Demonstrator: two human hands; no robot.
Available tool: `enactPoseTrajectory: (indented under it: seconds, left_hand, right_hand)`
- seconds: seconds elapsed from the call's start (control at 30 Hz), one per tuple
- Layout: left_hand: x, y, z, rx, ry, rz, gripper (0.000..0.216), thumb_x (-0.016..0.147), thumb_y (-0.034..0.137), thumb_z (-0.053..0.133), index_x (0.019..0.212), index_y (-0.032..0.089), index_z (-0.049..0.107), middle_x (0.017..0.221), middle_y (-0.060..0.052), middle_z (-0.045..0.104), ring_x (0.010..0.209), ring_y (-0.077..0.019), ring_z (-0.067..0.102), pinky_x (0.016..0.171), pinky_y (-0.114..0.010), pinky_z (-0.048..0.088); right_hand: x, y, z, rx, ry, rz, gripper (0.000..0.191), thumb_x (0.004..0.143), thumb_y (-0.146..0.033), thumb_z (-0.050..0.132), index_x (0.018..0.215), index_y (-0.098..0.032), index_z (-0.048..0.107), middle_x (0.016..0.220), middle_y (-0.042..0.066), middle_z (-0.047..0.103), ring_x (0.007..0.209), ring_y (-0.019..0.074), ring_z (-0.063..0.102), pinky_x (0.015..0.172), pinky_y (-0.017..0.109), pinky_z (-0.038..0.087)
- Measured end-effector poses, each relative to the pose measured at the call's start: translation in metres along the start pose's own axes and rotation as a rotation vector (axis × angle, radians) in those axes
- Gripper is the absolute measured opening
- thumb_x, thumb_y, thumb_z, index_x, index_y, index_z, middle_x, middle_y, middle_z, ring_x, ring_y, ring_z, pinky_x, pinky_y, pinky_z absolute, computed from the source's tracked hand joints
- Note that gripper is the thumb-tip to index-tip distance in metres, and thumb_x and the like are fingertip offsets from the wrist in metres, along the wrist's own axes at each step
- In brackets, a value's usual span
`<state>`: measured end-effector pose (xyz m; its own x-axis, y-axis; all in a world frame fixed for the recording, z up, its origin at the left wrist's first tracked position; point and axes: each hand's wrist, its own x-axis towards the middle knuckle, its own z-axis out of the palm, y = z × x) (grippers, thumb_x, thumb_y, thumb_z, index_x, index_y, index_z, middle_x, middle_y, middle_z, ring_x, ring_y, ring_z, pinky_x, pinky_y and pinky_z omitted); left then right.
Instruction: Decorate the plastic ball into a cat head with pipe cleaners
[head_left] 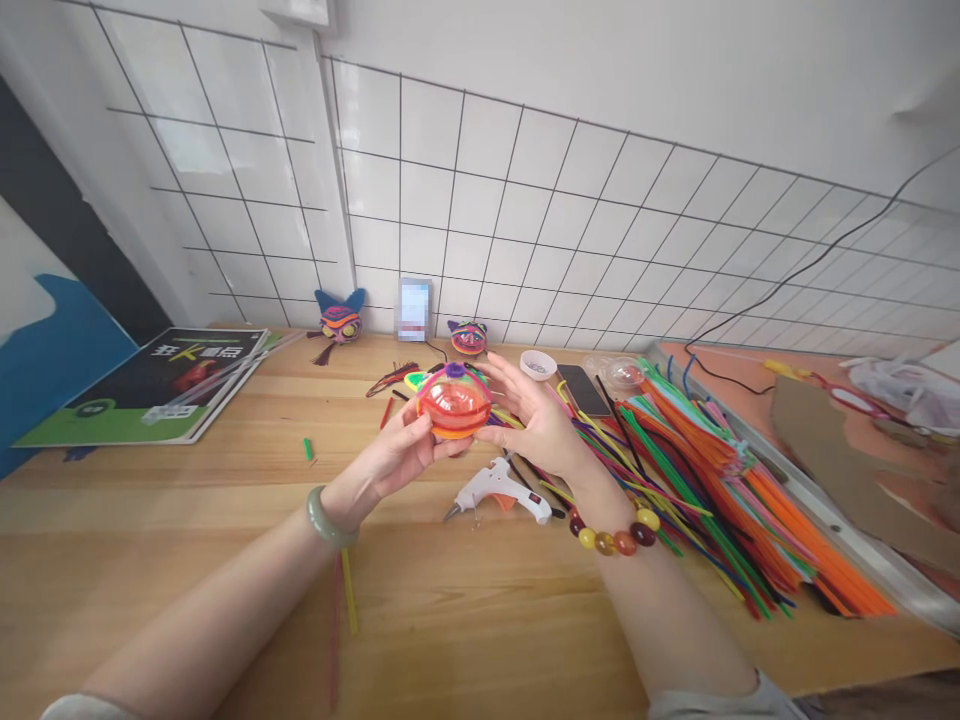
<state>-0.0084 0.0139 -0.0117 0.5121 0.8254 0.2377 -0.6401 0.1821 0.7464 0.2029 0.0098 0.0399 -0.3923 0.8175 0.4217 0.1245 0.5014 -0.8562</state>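
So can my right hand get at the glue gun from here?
Probably yes. The glue gun lies on the table close under the right hand, with nothing over it; the left hand grips the ball.

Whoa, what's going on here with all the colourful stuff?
A person is holding a round orange ball, wrapped in coloured strands, above a wooden table. The left hand grips it from one side and the right hand rests open against the other. A white glue gun lies just below, with a big pile of pipe cleaners beside it. Two small cat-like heads sit by the tiled wall.
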Motion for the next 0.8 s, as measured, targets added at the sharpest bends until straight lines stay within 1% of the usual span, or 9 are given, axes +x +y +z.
enactPoseTrajectory:
  seconds: [0.07, 0.1, 0.17, 0.27, 0.37, 0.47, 0.57, 0.73, 0.8]
  left_hand:
    - [0.001, 0.004, -0.006, 0.010, 0.000, 0.014, 0.055, 0.079, 0.036, 0.082, 0.126, 0.017, 0.062, 0.126, -0.017, 0.071, 0.111, -0.0314, 0.071, 0.095, -0.043, 0.057]
    - [0.002, 0.006, -0.010, 0.017, 0.007, 0.025, 0.054, 0.079, 0.034, 0.082, 0.126, 0.017, 0.062, 0.126, -0.016, 0.071, 0.114, -0.0315, 0.069, 0.097, -0.042, 0.057]
    - [0.004, 0.014, -0.020, 0.016, 0.060, 0.059, 0.053, 0.077, 0.031, 0.083, 0.125, 0.018, 0.063, 0.127, -0.013, 0.071, 0.120, -0.0310, 0.066, 0.100, -0.043, 0.055]
    - [0.005, 0.028, -0.033, -0.007, 0.140, 0.141, 0.047, 0.079, 0.030, 0.082, 0.121, 0.021, 0.065, 0.124, -0.008, 0.073, 0.120, -0.0270, 0.066, 0.105, -0.045, 0.052]
    - [0.005, 0.039, -0.041, 0.000, 0.173, 0.182, 0.043, 0.079, 0.028, 0.081, 0.119, 0.022, 0.066, 0.125, -0.007, 0.072, 0.119, -0.0260, 0.067, 0.104, -0.046, 0.053]
    - [0.005, 0.043, -0.043, 0.027, 0.176, 0.194, 0.042, 0.080, 0.026, 0.080, 0.120, 0.022, 0.066, 0.127, -0.009, 0.071, 0.121, -0.0271, 0.065, 0.104, -0.045, 0.053]
    - [0.004, 0.043, -0.043, 0.034, 0.172, 0.177, 0.045, 0.080, 0.026, 0.080, 0.122, 0.020, 0.066, 0.130, -0.010, 0.069, 0.124, -0.0281, 0.063, 0.104, -0.043, 0.053]
    - [0.005, 0.039, -0.042, 0.023, 0.187, 0.125, 0.056, 0.075, 0.039, 0.085, 0.122, 0.014, 0.067, 0.131, -0.014, 0.069, 0.120, -0.0277, 0.066, 0.099, -0.035, 0.057]
    - [0.006, 0.039, -0.042, 0.032, 0.203, 0.116, 0.057, 0.074, 0.040, 0.086, 0.121, 0.014, 0.067, 0.130, -0.013, 0.070, 0.119, -0.0277, 0.067, 0.097, -0.034, 0.058]
  right_hand:
    - [0.000, 0.000, -0.005, -0.030, 0.035, -0.003, 0.088, 0.075, -0.042, 0.084, 0.151, -0.034, 0.041, 0.153, 0.010, 0.049, 0.140, 0.0273, 0.050, 0.117, 0.053, 0.041]
    - [0.001, 0.000, -0.009, -0.042, 0.078, -0.009, 0.084, 0.077, -0.042, 0.083, 0.150, -0.034, 0.042, 0.153, 0.009, 0.050, 0.138, 0.0269, 0.051, 0.117, 0.053, 0.041]
    - [0.002, 0.001, -0.019, -0.049, 0.207, -0.024, 0.077, 0.079, -0.043, 0.080, 0.147, -0.034, 0.046, 0.148, 0.009, 0.054, 0.132, 0.0258, 0.056, 0.114, 0.052, 0.044]
    - [0.005, 0.003, -0.035, -0.003, 0.424, -0.032, 0.066, 0.080, -0.044, 0.079, 0.139, -0.031, 0.053, 0.135, 0.010, 0.063, 0.117, 0.0247, 0.066, 0.106, 0.050, 0.052]
    - [0.006, 0.003, -0.046, 0.063, 0.554, -0.011, 0.056, 0.079, -0.043, 0.079, 0.129, -0.029, 0.058, 0.121, 0.008, 0.068, 0.103, 0.0234, 0.070, 0.097, 0.049, 0.057]
    - [0.007, 0.003, -0.048, 0.080, 0.589, 0.011, 0.053, 0.077, -0.042, 0.079, 0.125, -0.029, 0.060, 0.114, 0.006, 0.069, 0.094, 0.0213, 0.072, 0.090, 0.046, 0.060]
    - [0.007, 0.005, -0.046, 0.046, 0.605, 0.016, 0.054, 0.075, -0.039, 0.080, 0.125, -0.028, 0.061, 0.112, 0.005, 0.068, 0.093, 0.0203, 0.071, 0.088, 0.043, 0.060]
    - [0.008, 0.011, -0.045, -0.012, 0.642, 0.030, 0.053, 0.072, -0.033, 0.080, 0.121, -0.025, 0.064, 0.098, 0.002, 0.065, 0.089, 0.0181, 0.067, 0.083, 0.038, 0.059]
    - [0.008, 0.012, -0.045, -0.005, 0.633, 0.029, 0.050, 0.072, -0.031, 0.079, 0.119, -0.025, 0.065, 0.093, 0.001, 0.064, 0.085, 0.0162, 0.065, 0.082, 0.037, 0.058]
